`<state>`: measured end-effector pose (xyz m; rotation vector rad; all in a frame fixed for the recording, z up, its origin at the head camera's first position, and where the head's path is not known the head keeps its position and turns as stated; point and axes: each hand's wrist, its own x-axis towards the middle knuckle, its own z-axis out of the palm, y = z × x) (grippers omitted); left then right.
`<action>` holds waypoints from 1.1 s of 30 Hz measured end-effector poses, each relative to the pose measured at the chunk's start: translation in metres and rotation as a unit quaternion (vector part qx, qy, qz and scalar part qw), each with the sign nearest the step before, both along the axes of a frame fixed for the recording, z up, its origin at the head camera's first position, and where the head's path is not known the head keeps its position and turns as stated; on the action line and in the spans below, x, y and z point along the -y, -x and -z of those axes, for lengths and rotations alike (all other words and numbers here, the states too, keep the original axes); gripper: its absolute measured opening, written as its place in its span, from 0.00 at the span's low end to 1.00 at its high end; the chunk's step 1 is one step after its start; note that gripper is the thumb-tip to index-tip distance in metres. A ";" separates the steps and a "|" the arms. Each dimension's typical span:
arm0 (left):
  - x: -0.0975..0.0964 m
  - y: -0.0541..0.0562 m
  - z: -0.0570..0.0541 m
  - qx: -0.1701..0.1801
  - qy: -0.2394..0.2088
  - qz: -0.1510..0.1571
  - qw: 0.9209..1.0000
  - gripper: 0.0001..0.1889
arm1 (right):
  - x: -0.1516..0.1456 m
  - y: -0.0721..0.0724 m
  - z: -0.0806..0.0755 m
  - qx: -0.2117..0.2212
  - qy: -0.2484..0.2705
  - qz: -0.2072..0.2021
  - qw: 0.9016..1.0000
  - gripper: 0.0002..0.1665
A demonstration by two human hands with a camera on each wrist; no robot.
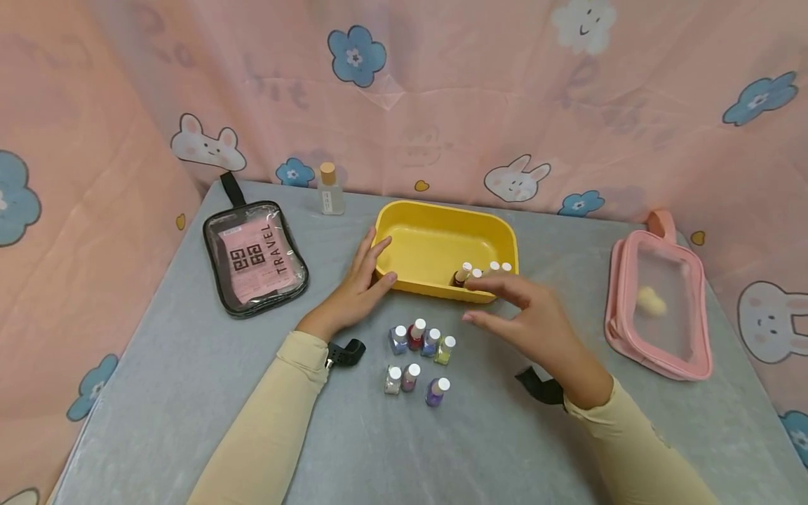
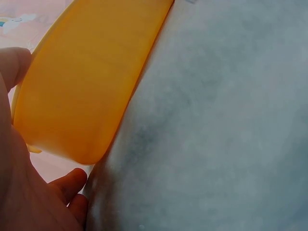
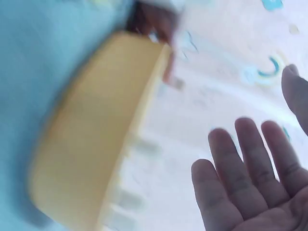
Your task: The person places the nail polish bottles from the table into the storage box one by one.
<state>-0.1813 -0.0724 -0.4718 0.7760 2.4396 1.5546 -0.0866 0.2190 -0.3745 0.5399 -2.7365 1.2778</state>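
A yellow bin (image 1: 419,245) lies on the grey-covered table, several white-capped nail polish bottles (image 1: 466,272) standing at its right front inside. My left hand (image 1: 356,291) touches the bin's left end with its fingers spread; in the left wrist view its thumb (image 2: 17,65) rests at the bin's rim. By the bin's front right corner hovers my right hand (image 1: 536,315), thumb and fingers apart, holding nothing. The right wrist view shows its fingers (image 3: 231,163) straight and clear of the bin (image 3: 96,130). In front of the bin, more nail polish bottles (image 1: 431,341) stand in two loose rows.
A black-edged clear pouch (image 1: 255,259) lies at the left, and a glass bottle with a wooden-looking cap (image 1: 331,193) stands at the back. On the right sits a pink clear-fronted bag (image 1: 659,308). A pink printed curtain (image 1: 435,91) hangs behind the table.
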 end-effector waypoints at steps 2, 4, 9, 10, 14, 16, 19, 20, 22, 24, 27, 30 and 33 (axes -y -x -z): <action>0.000 0.000 0.000 -0.002 -0.001 0.000 1.000 0.36 | 0.004 -0.008 0.013 0.020 -0.007 -0.005 1.000 0.28; 0.000 0.001 0.001 -0.003 -0.002 0.001 1.000 0.36 | 0.007 -0.015 0.027 0.041 -0.012 -0.011 0.999 0.29; -0.001 0.001 0.003 -0.003 -0.001 0.002 1.000 0.35 | 0.014 -0.020 0.056 0.043 -0.008 -0.032 0.999 0.23; -0.001 0.001 0.003 -0.002 -0.002 0.002 1.000 0.35 | 0.015 -0.020 0.059 0.035 -0.010 -0.035 0.999 0.21; 0.000 0.001 0.002 0.003 -0.002 0.002 1.000 0.36 | 0.017 -0.018 0.068 0.022 -0.017 -0.043 0.999 0.12; 0.000 0.002 0.002 0.003 0.000 0.002 1.000 0.36 | 0.017 -0.017 0.069 0.026 -0.015 -0.041 0.999 0.11; 0.001 0.002 0.002 0.004 0.004 0.000 1.000 0.36 | 0.018 -0.017 0.068 0.037 -0.012 -0.039 0.999 0.11; 0.001 0.002 0.002 0.004 0.004 0.000 1.000 0.36 | 0.018 -0.017 0.068 0.038 -0.013 -0.039 0.998 0.10; 0.002 0.002 0.002 0.002 0.004 -0.001 1.000 0.36 | 0.018 -0.016 0.067 0.039 -0.014 -0.039 0.998 0.10; 0.002 0.002 0.001 0.001 0.004 -0.001 1.000 0.36 | 0.018 -0.016 0.067 0.040 -0.014 -0.038 0.998 0.10; 0.001 0.002 0.002 -0.001 0.004 -0.001 1.000 0.36 | 0.018 -0.017 0.068 0.043 -0.014 -0.037 0.998 0.10; 0.001 0.002 0.002 0.001 0.004 0.000 1.000 0.36 | 0.017 -0.018 0.066 0.047 -0.022 -0.037 0.998 0.10; 0.000 0.002 0.001 0.005 0.008 0.000 1.000 0.36 | 0.014 -0.019 0.052 0.057 -0.047 -0.033 0.997 0.11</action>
